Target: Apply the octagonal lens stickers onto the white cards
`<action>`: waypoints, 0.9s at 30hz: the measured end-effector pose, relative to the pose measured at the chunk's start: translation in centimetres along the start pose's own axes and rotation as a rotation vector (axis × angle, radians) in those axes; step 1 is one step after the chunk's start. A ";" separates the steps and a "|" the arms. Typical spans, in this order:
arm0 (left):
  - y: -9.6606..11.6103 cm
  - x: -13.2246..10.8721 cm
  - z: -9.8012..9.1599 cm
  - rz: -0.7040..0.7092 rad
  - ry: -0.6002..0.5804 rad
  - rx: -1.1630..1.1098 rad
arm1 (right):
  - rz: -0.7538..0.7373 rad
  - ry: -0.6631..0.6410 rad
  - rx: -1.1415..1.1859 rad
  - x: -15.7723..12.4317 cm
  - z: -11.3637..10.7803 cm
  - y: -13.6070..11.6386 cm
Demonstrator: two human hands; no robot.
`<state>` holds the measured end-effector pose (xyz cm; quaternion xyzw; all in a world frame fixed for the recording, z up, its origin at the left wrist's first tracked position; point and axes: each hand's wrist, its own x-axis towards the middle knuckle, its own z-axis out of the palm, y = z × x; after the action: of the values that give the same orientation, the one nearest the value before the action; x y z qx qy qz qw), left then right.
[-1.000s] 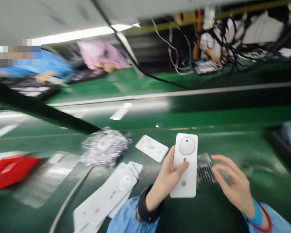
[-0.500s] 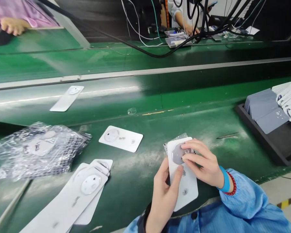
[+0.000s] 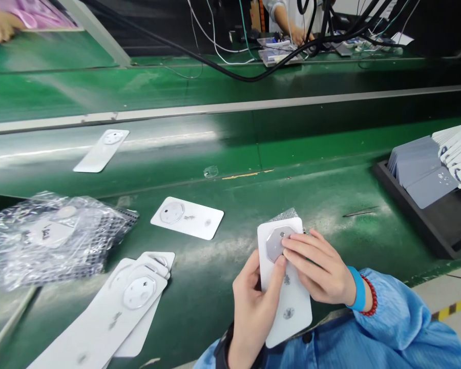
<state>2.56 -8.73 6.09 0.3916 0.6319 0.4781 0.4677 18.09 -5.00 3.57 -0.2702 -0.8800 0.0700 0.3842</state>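
Observation:
My left hand grips a white phone back cover by its left side, with the thumb lying on its face. At its upper end is a grey octagonal piece. The fingertips of my right hand are drawn together against the right edge of that piece. Whether something small is between them is hidden. A patch of clear bubble wrap shows behind the cover's top edge. Another white cover lies flat to the left, and several more are stacked at lower left.
Crumpled clear plastic packaging lies on the left. One more white cover rests farther back. Tweezers lie to the right, beside a black tray of grey sheets. Black cables hang across the far side, near other people's hands.
My right fingertips have shifted slightly left and down on the octagonal piece, exposing more of its top. The cover has moved a little left and down with my left hand.

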 end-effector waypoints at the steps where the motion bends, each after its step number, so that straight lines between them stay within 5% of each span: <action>1: 0.0 0.1 0.0 -0.017 -0.013 -0.011 | 0.023 0.004 0.050 0.1 -0.1 -0.1; 5: -0.3 0.5 -0.4 -0.124 -0.083 -0.050 | 0.151 0.084 0.289 0.4 -0.4 -0.5; 9: -1.0 1.2 -2.4 -0.185 0.101 0.006 | 0.299 0.131 0.355 0.0 0.2 0.5; 14: -2.9 2.6 -6.0 -0.060 0.346 0.267 | 0.214 -0.298 0.147 -3.0 3.5 3.5; 16: -4.1 3.0 -6.9 0.065 0.408 0.383 | 0.189 -0.357 0.096 -4.1 4.6 4.5; 20: -5.9 2.9 -5.8 0.042 0.138 0.523 | 0.238 -0.204 0.158 -4.3 5.1 4.9; 23: -5.9 2.7 -3.3 -0.072 -0.101 0.348 | 0.285 -0.127 0.198 -3.4 4.3 4.6; 27: -5.4 3.0 -1.2 -0.123 -0.151 0.149 | 0.281 -0.144 0.216 -2.5 3.4 4.2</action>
<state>0.38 -7.47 0.33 0.4208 0.6515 0.3695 0.5118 18.82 -2.51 -1.79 -0.3418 -0.8463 0.2362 0.3334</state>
